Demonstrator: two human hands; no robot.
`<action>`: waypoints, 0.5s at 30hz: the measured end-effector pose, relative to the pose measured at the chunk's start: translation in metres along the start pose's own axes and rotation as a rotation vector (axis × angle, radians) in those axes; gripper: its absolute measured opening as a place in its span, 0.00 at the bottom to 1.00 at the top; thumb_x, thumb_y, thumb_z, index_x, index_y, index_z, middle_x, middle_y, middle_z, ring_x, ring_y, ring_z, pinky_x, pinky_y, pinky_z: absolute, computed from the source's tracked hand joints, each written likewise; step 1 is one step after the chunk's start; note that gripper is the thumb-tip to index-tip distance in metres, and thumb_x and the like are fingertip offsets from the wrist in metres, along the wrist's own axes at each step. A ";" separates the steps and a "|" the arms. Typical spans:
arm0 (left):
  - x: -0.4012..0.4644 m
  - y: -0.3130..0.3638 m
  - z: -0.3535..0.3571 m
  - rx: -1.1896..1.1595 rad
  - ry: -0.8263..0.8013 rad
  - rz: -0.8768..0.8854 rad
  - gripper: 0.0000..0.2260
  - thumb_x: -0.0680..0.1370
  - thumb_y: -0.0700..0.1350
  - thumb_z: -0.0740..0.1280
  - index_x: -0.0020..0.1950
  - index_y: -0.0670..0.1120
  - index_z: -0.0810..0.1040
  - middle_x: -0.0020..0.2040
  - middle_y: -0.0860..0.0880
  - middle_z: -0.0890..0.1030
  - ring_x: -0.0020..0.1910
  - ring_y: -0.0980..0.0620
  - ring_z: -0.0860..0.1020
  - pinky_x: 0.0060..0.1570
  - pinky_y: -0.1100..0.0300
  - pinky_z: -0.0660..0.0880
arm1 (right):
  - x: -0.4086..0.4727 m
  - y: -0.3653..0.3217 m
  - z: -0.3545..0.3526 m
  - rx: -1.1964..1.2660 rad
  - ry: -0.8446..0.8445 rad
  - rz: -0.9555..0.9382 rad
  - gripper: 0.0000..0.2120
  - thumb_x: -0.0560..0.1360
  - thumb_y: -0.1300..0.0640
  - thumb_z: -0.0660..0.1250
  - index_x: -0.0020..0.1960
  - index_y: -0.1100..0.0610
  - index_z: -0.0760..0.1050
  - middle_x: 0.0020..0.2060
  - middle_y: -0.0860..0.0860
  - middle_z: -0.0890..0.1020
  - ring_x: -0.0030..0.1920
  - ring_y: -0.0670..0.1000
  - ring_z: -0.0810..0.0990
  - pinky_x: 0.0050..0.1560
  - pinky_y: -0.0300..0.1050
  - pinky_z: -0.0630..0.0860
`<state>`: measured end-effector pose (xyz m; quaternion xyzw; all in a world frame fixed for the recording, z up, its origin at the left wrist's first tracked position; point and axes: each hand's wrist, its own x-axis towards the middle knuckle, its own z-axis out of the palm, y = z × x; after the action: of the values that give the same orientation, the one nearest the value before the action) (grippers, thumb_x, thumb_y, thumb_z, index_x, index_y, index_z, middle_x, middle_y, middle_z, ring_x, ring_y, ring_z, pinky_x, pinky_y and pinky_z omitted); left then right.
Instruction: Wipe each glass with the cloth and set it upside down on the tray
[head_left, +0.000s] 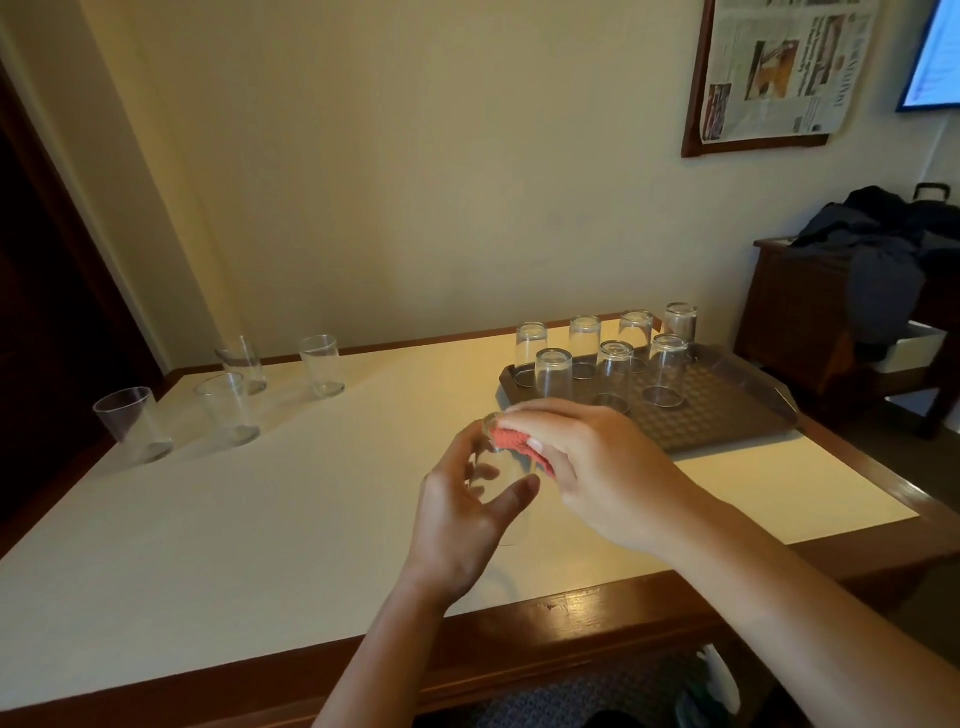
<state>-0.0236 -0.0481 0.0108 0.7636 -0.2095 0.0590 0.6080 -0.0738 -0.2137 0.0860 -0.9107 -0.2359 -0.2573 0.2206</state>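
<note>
glass (501, 467) gripped by left hand (462, 525) fingers; right hand (597, 467) fingers pinch red cloth (519, 441).

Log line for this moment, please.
step: wiping | left hand: holds glass | right hand: presses cloth on rim | tray: seven inverted | table: four upright

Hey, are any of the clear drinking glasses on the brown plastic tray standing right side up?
No: all seven clear drinking glasses on the brown plastic tray stand upside down, bases up and rims on the tray.
</note>
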 end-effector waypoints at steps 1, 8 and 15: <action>-0.002 0.000 -0.002 -0.015 0.009 -0.006 0.24 0.76 0.49 0.78 0.69 0.58 0.76 0.59 0.58 0.81 0.54 0.56 0.80 0.52 0.61 0.78 | -0.002 0.003 -0.002 -0.003 -0.005 0.006 0.22 0.73 0.70 0.70 0.64 0.54 0.79 0.57 0.50 0.83 0.54 0.52 0.82 0.51 0.47 0.82; -0.004 0.000 0.006 -0.013 -0.025 0.012 0.22 0.76 0.48 0.78 0.68 0.57 0.76 0.59 0.59 0.81 0.54 0.54 0.80 0.52 0.60 0.76 | 0.007 0.001 0.002 -0.014 -0.005 -0.002 0.20 0.74 0.71 0.67 0.62 0.55 0.80 0.57 0.48 0.83 0.53 0.51 0.81 0.51 0.48 0.81; -0.005 0.002 0.010 -0.007 -0.008 0.026 0.24 0.74 0.54 0.76 0.69 0.59 0.76 0.61 0.60 0.81 0.54 0.55 0.79 0.53 0.59 0.76 | 0.013 0.007 0.001 -0.056 0.001 0.011 0.19 0.73 0.71 0.66 0.59 0.54 0.80 0.53 0.48 0.82 0.48 0.53 0.81 0.46 0.52 0.80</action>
<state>-0.0305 -0.0570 0.0081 0.7590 -0.2222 0.0632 0.6088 -0.0596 -0.2147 0.0907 -0.9178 -0.2235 -0.2629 0.1964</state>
